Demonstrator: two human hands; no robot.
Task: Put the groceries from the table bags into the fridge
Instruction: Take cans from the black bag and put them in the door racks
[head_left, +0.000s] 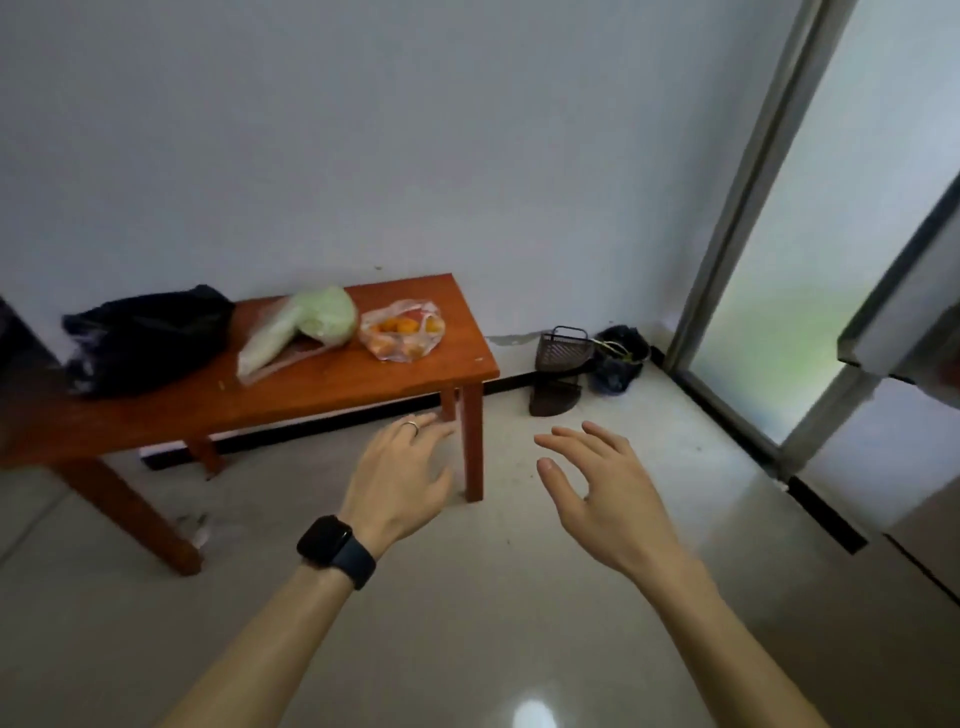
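A low red-brown wooden table (363, 384) stands against the wall at the left. On it lie a black plastic bag (145, 338), a clear bag with a green cabbage (306, 325) and a clear bag of orange fruit (402, 332). My left hand (400, 478), with a ring and a black watch, and my right hand (597, 488) reach forward over the floor, short of the table's near right leg. Both hold nothing, fingers spread and relaxed. The grey fridge (914, 322) shows at the right edge, its door partly in view.
A dark mesh basket (563, 348) and a dark bag (621, 358) sit on the floor by the wall, right of the table. A frosted glass sliding door (810, 249) fills the right. Pale glossy tiles (467, 623) lie between me and the table.
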